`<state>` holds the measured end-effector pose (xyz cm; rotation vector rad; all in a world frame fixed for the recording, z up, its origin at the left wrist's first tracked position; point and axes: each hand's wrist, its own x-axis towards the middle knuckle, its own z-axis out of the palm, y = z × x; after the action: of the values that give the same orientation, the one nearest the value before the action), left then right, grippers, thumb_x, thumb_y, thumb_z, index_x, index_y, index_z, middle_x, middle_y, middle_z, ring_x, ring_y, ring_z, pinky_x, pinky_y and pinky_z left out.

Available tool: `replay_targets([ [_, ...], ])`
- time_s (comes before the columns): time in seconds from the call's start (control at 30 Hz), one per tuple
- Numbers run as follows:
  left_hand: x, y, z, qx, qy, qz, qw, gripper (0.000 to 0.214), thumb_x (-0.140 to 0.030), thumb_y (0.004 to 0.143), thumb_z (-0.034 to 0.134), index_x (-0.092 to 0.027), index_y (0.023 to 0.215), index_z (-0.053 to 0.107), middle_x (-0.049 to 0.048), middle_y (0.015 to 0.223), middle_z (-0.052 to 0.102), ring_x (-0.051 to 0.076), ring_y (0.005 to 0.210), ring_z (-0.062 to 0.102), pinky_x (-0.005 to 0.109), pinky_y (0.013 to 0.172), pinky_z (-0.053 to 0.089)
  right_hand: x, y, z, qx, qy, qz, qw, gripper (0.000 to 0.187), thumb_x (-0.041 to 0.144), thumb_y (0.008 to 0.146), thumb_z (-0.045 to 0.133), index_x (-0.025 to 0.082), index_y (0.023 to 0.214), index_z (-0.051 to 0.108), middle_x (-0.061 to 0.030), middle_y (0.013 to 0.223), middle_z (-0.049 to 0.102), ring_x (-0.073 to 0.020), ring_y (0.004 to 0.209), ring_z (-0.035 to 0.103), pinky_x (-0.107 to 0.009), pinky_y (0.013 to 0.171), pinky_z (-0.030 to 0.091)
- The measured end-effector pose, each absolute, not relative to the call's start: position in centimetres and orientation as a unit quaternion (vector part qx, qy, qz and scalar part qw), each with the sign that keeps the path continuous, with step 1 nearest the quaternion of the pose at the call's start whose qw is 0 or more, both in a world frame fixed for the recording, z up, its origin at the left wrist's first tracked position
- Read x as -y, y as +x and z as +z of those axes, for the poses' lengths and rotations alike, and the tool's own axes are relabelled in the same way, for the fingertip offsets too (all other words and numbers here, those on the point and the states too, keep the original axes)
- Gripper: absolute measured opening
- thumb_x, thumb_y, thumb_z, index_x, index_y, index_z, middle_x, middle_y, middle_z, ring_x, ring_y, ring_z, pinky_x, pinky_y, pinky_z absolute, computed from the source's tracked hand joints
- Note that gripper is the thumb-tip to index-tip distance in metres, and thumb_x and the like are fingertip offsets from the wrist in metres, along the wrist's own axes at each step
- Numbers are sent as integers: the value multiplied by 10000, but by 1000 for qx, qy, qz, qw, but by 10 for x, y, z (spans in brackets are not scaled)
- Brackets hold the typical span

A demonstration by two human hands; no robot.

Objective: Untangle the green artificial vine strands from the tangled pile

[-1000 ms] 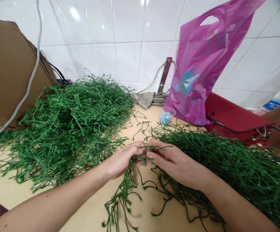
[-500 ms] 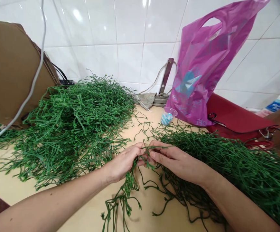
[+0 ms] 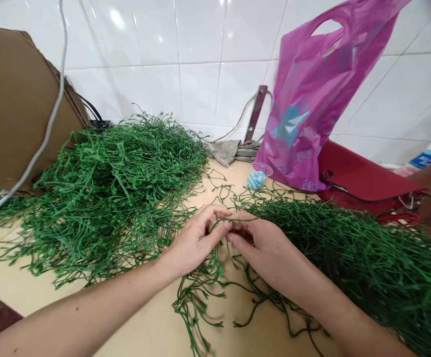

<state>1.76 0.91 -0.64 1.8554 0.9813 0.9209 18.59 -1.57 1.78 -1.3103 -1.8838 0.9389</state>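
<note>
My left hand (image 3: 196,240) is closed in a pinch on thin green stems with small forked tips, which look like plastic. Under it hangs a loose bunch of these stems (image 3: 196,302), its lower end over the tabletop. My right hand (image 3: 265,248) meets it fingertip to fingertip, pinching a single stem (image 3: 243,219) that lies across both hands. The fingers partly hide where the stems come together. To the left rises a big pile of bright green stems (image 3: 126,168). A darker pile (image 3: 367,253) spreads beside and beneath my right forearm.
A clear plastic cup (image 3: 257,177) with blue-and-white bits stands behind my hands. Farther back are a purple plastic bag (image 3: 312,104), a red bag (image 3: 364,173) and grey cloth (image 3: 228,151). A cardboard box (image 3: 11,109) and a hanging white cable (image 3: 50,124) are at left.
Both hands have risen slightly and their fingertips have come closer together. The hanging bunch has swung to the right. My left fingers are now more arched around the stem.
</note>
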Motion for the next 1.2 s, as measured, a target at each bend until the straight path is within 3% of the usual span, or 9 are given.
replay_targets([
  [0.13,-11,17,-10,-405,727,371,412,289,-462,955,535,-190,909,622,-22,715,536,139,658,462,261,626,351,16,185,19,724,-539,311,297,136,239,911,491,219,843,607,-39,801,688,-209,741,642,-316,683,476],
  [0.27,-12,15,-9,-378,725,357,452,310,-468,944,558,-203,1100,603,-51,695,486,127,630,425,251,587,315,18,185,17,767,-558,206,242,199,172,933,417,214,898,608,-70,868,704,-228,793,653,-326,691,441],
  [0.4,-16,13,-9,-396,751,295,439,333,-504,909,590,-191,793,587,-64,615,391,115,579,355,250,536,258,19,189,13,809,-549,77,193,232,133,941,399,194,873,612,-86,772,672,-252,734,632,-347,665,389],
  [0.5,-19,11,-7,-366,756,272,468,322,-459,917,573,-184,750,579,-44,649,463,121,624,407,245,586,317,19,192,15,832,-537,43,129,240,74,914,415,182,830,613,-94,745,661,-251,684,600,-358,663,361],
  [0.63,-19,11,-2,-296,669,284,620,393,-548,891,580,-171,790,627,-11,698,526,133,682,472,247,632,383,16,194,24,838,-480,188,180,244,154,968,417,201,795,583,-43,741,635,-197,681,571,-313,654,373],
  [0.73,-15,10,2,-292,577,289,706,442,-587,830,650,-163,728,582,-44,626,425,96,584,379,225,546,312,9,196,28,802,-407,358,250,295,309,1001,451,209,740,546,8,705,562,-144,653,514,-262,614,376],
  [0.87,-9,9,2,-258,445,285,808,462,-487,766,762,-173,645,446,-86,578,300,59,522,236,218,512,202,3,196,26,742,-306,510,308,387,471,993,503,210,708,529,38,678,507,-115,632,444,-240,611,367],
  [1.07,-5,6,0,-219,352,257,873,424,-365,754,756,-180,601,407,-81,556,330,52,478,288,210,509,289,7,197,21,693,-270,592,312,423,530,943,576,208,684,485,62,616,382,-96,550,288,-246,529,287],
  [1.2,-14,6,5,-197,271,353,874,388,-297,762,734,-183,585,407,-83,552,299,61,483,317,188,516,366,11,195,25,698,-281,591,290,479,580,916,559,212,642,425,62,607,337,-95,542,267,-255,496,234],
])
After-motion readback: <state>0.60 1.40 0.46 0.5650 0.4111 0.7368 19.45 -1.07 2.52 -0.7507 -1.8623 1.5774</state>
